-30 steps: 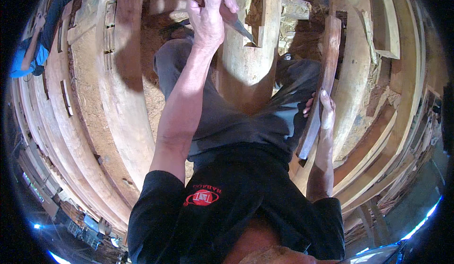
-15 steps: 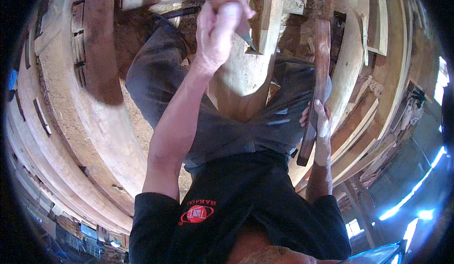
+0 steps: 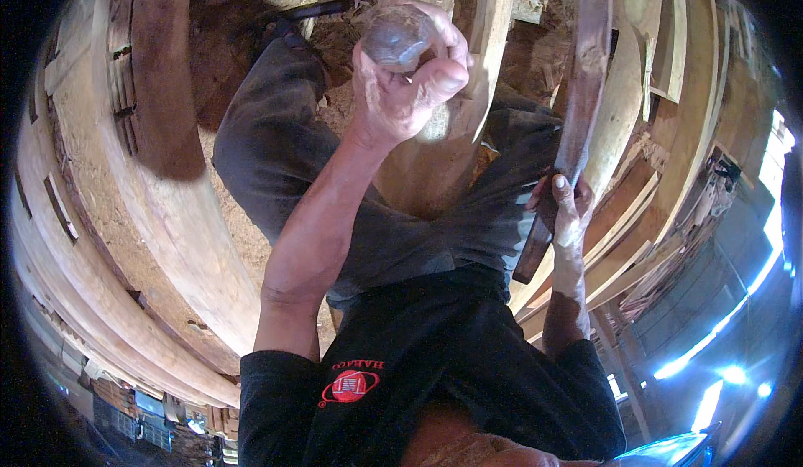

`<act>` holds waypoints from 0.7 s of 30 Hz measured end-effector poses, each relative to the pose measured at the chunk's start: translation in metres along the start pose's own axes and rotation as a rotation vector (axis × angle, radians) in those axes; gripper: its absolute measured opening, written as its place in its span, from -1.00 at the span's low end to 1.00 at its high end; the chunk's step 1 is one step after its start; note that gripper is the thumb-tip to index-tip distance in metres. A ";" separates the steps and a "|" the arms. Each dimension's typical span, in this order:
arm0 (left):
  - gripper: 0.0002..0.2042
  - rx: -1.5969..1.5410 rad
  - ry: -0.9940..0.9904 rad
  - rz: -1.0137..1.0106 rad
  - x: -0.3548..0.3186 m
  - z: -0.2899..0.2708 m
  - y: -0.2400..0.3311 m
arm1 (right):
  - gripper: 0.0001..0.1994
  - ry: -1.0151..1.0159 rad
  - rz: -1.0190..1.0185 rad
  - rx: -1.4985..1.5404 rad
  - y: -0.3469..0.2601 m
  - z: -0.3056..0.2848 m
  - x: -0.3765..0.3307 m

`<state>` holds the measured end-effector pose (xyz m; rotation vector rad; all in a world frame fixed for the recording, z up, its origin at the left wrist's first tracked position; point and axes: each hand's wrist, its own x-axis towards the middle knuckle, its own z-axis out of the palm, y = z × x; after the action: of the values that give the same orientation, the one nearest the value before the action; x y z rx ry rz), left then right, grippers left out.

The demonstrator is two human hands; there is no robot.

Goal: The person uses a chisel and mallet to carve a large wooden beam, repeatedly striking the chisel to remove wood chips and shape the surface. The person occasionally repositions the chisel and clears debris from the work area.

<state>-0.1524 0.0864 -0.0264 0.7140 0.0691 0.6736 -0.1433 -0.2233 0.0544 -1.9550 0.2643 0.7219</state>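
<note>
My left hand (image 3: 406,103) is wrapped round a chisel (image 3: 397,36), its round, worn handle end turned up toward me. The hand hides the blade, so where its tip rests cannot be seen. Below it lies a pale timber beam (image 3: 437,122) between my legs, its near end brightly lit. At my right side, my right hand (image 3: 567,204) is closed around the lower part of a long dark wooden club (image 3: 590,57). That club points away from me, beside the beam and apart from the chisel.
Long curved timbers with cut slots (image 3: 171,224) lie to my left. A dark plank (image 3: 163,74) rests across them. More pale boards (image 3: 669,40) run along the right. Wood shavings (image 3: 351,49) cover the ground around the beam, near a dark bar-like object (image 3: 322,9).
The chisel has turned from slanting, with its blade showing at a notch in the beam, to handle end up. My right hand has lifted the club, whose far end reaches farther forward.
</note>
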 end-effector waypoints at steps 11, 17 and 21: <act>-0.67 0.432 0.138 -0.192 0.010 0.026 0.015 | -0.32 0.057 -0.560 -0.013 -0.098 -0.020 -0.010; -0.72 0.516 0.150 -0.331 0.007 0.040 0.017 | -0.26 0.135 -0.849 -0.143 -0.170 -0.017 -0.026; -0.71 0.649 0.149 -0.344 0.004 0.053 0.020 | -0.25 -0.014 -0.743 -0.221 -0.198 -0.039 -0.038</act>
<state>-0.1453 0.0686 0.0271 1.2380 0.5551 0.3640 -0.0659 -0.1665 0.2358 -2.0443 -0.5526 0.2757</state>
